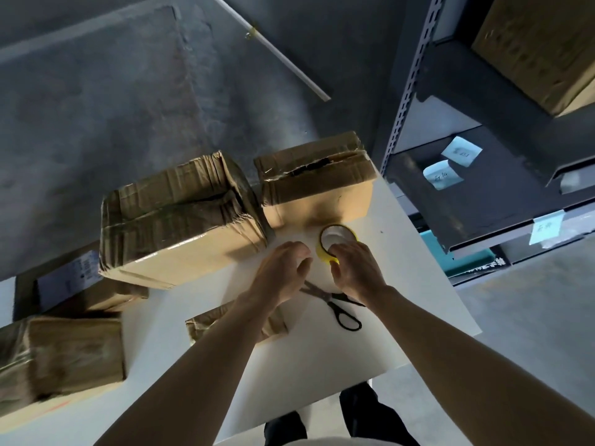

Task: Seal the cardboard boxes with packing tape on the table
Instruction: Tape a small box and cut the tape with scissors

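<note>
Head view, looking down on a white tabletop. A yellow roll of packing tape lies flat near the centre. The right hand reaches it from 5 o'clock, its grip narrow, fingers curled over the near rim and thumb against the side. The left hand, at the roll's 8 o'clock, has a loose, half-open grip and holds nothing; whether it touches the roll is unclear. Black-handled scissors lie on the tabletop beneath the right wrist. A large taped cardboard box stands at 10 o'clock from the roll, and a smaller cardboard box at 12 o'clock, its top seam split.
</note>
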{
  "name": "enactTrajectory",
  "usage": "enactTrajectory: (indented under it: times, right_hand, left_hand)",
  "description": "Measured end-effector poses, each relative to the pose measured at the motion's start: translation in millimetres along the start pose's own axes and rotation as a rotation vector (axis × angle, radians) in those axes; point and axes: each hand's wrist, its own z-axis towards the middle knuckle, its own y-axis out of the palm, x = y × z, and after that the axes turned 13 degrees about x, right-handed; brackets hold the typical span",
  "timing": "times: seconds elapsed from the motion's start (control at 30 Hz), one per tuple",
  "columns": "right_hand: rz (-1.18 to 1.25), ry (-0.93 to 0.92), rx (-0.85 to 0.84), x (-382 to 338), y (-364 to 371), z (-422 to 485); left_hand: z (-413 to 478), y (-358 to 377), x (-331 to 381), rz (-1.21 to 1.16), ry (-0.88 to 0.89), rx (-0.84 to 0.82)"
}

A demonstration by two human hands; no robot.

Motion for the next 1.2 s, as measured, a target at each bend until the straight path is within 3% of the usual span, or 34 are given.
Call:
enactTrajectory:
  times: [0.27,0.73,1.2]
  right_hand:
    - [0.344,0.236,-0.129,-29,-38,6]
    - [0.635,-0.185,-0.153,-97,-47,-7]
    - [0.703,-0.266,-0.064,-170,-27,-28]
  left_hand:
    - [-19,-34,-8,-0.084,-0.098,0.083]
    - [-79,-74,-14,-0.210,-0.166,0.428]
    - [-109,-123,-59,-0.453,-0.259,0.671]
